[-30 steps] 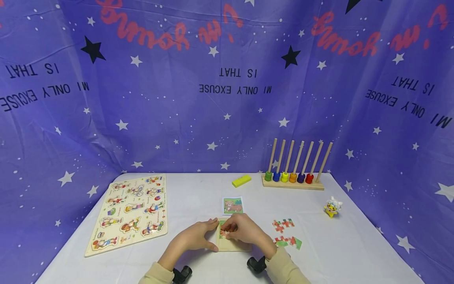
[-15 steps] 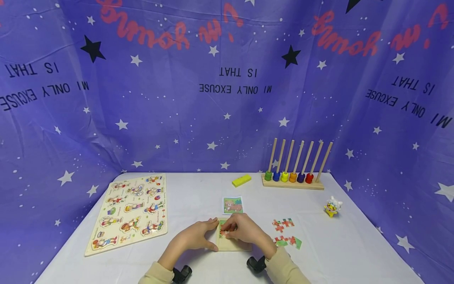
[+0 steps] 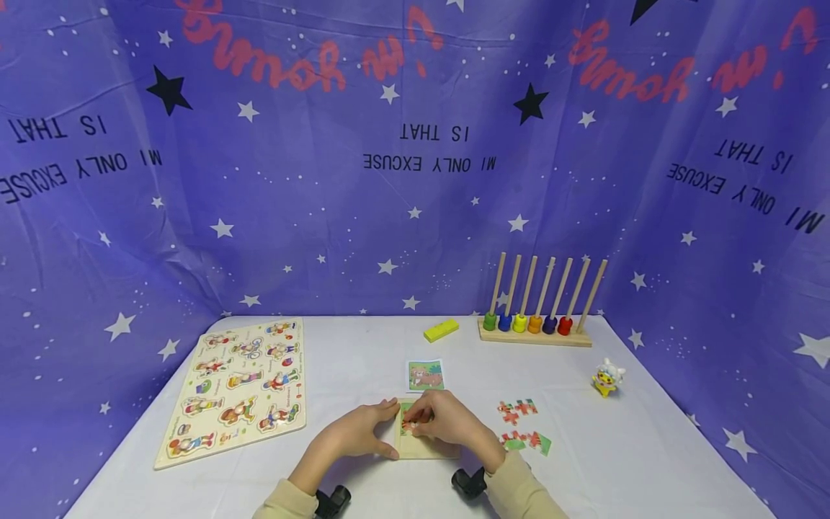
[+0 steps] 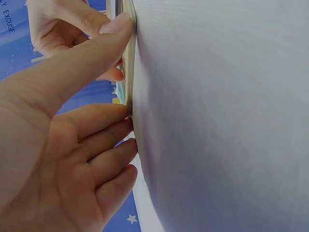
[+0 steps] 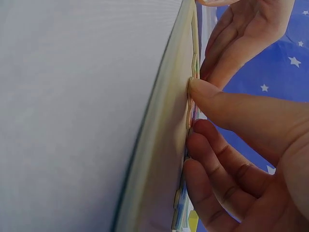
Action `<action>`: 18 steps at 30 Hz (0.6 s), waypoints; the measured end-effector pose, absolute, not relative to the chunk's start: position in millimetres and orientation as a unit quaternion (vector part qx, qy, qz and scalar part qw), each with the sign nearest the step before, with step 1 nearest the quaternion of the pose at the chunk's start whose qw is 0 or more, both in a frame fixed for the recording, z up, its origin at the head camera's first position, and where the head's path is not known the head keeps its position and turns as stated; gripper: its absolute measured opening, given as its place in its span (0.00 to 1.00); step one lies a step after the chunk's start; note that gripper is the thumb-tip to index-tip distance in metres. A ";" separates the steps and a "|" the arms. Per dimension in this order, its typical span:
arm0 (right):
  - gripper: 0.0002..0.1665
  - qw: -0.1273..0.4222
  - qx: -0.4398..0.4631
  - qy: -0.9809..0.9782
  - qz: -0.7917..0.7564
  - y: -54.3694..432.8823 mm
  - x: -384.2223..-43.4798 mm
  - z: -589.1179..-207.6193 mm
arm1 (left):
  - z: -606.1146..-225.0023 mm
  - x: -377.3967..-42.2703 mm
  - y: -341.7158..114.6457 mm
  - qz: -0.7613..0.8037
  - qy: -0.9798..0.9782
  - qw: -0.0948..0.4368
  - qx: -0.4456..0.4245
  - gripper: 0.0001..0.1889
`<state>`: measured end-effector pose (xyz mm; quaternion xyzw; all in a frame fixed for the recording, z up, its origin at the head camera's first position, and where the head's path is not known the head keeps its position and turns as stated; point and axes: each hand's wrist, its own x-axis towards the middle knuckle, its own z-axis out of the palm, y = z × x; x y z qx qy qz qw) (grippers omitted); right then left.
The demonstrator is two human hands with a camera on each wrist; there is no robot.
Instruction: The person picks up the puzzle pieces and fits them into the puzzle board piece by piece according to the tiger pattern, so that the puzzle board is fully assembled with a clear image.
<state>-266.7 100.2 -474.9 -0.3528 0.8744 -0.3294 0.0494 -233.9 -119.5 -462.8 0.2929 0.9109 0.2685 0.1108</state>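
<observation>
White cloth-covered desk (image 3: 363,346), smooth w/ soft creases; purple star-print fabric backdrop (image 3: 324,216) on far, L & R sides. Pale wooden tray (image 3: 428,453), flat & thin-rimmed, near ctr. R hand (image 3: 447,419) pinches puzzle pc (image 5: 189,104) at tray; L hand (image 3: 359,432) has its grip loose, relaxed fingers touching tray's left edge. Loose jigsaw pcs (image 3: 540,442) to right, glossy picture card (image 3: 425,375) just far. Wooden peg rack (image 3: 551,340) far right; figure board (image 3: 223,388) left. Backdrop txt, upside-down: "ONLY EXCUSE", "IS THAT".

Behind-left of the square pale wooden tray (image 3: 426,451), free room is spreading; the bare left hand (image 3: 362,430) is blocking the tray's left edge.
</observation>
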 end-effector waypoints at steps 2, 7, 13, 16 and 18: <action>0.11 0.051 -0.359 0.872 -0.329 100.4 -266.9 -474.7 | -463.3 -234.1 -119.9 0.267 0.911 0.110 0.294 0.46; 0.12 0.044 -0.372 0.867 -0.328 103.4 -267.6 -473.7 | -463.0 -234.0 -120.2 0.266 0.911 0.108 0.297 0.46; 0.12 0.027 -0.374 0.865 -0.333 114.7 -269.1 -468.0 | -461.7 -233.2 -119.8 0.268 0.910 0.111 0.296 0.46; 0.14 0.024 -0.371 0.867 -0.332 123.9 -269.7 -463.2 | -461.7 -233.4 -120.0 0.265 0.911 0.110 0.296 0.45; 0.14 0.022 -0.367 0.870 -0.329 131.3 -269.9 -460.8 | -462.1 -233.7 -120.2 0.264 0.912 0.108 0.296 0.45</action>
